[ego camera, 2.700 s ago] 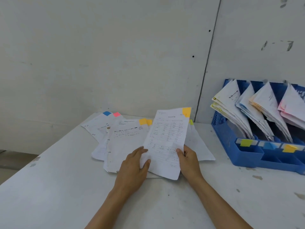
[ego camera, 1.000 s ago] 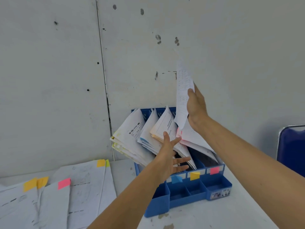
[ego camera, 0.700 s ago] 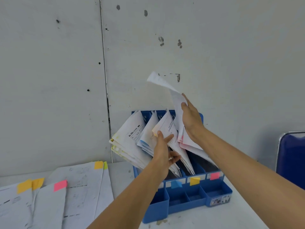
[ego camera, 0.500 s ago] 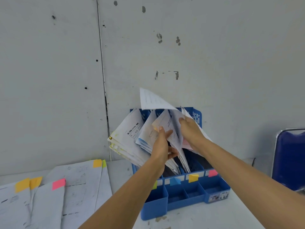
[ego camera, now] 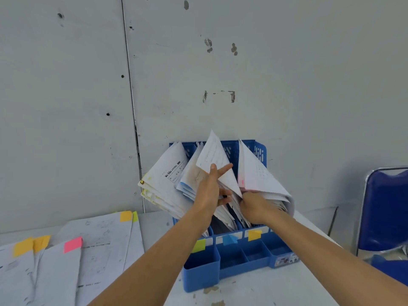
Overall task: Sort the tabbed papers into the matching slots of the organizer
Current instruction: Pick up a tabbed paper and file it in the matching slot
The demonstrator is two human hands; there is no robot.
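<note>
1. The white printed sheet (ego camera: 215, 159) stands tilted, one corner up, in the blue organizer (ego camera: 242, 265), just left of the pink-tinged bundle (ego camera: 258, 177).
2. The left hand (ego camera: 208, 191), fingers straight and spread, props it. The right hand (ego camera: 254, 207) curls low among the papers; blur hides its hold.
3. Three slot labels show: yellow-green (ego camera: 198, 245), blue (ego camera: 229, 239) and orange (ego camera: 255, 235).
4. The loose papers (ego camera: 99, 239) on the table (ego camera: 265, 288) show five tabs: three orange, one pink, one yellow-green.
</note>
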